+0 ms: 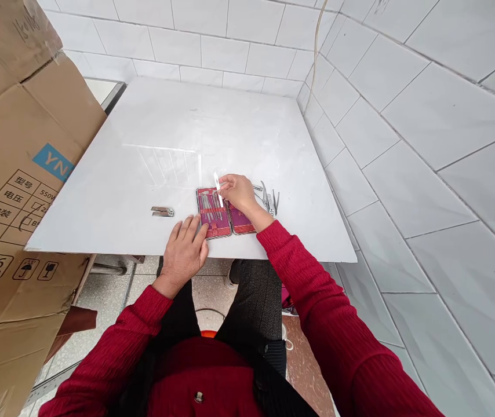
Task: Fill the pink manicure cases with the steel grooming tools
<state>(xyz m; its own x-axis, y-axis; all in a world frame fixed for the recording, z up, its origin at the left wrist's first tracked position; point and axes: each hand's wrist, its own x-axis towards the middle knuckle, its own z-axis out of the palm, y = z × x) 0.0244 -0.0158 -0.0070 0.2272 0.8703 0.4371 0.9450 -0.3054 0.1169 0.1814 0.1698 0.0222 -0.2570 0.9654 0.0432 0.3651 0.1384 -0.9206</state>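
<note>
A manicure case [213, 234] with a purple-pink lining lies unfolded on the white table [160, 121]. Several slim metal tools [208, 204] sit in its left half. My right hand [237, 193] is over the case, its fingers closed on a slim, flat, pale tool [217, 184] held upright; its exact kind is unclear. My left hand [186, 248] rests flat with fingers stretched, the fingertips at the case's left edge. Left of the case lies a nail clipper [163, 212]. Just past my right wrist are metal nippers [267, 198] and other small tools, partly hidden.
A large cardboard box [17, 191] stands along the table's left side. Tiled walls [430, 174] border the right and back. A thin cable [316, 52] hangs in the back right corner. The table's near edge is right in front of my lap.
</note>
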